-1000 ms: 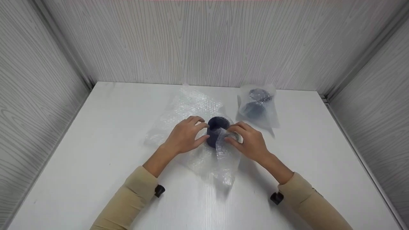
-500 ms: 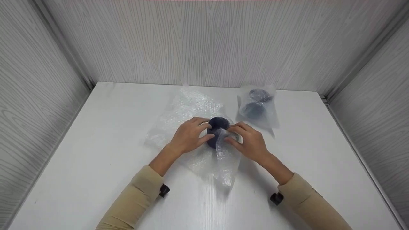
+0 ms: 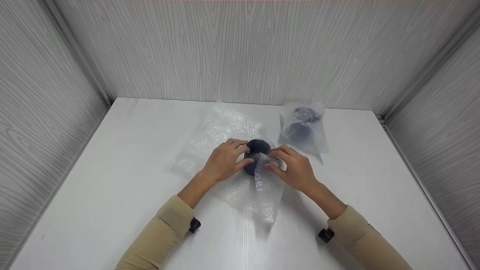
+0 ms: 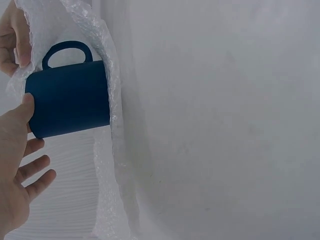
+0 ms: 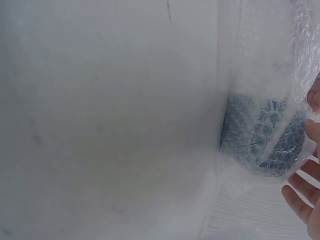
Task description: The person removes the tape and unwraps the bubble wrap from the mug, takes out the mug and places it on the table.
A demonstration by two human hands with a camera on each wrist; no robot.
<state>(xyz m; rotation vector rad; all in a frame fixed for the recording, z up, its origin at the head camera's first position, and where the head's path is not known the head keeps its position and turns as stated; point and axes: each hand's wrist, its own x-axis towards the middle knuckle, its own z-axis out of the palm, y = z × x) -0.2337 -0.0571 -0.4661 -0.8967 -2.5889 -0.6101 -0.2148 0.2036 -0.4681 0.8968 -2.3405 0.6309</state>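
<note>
We see a white counter [image 3: 97, 180] carrying a spread sheet of bubble wrap [image 3: 225, 123], with a wrapped bundle [image 3: 304, 131] behind to the right. The left hand [image 3: 222, 161], half curled, pinches the rim of the blue mug [image 4: 70, 100], upright on the sheet between both hands; the right hand [image 3: 298, 170] pinches the wrap's folded flap there. We judge a loosened right pinch could let the flap spring back, and the handle [image 4: 67, 45] might snag film.
</note>
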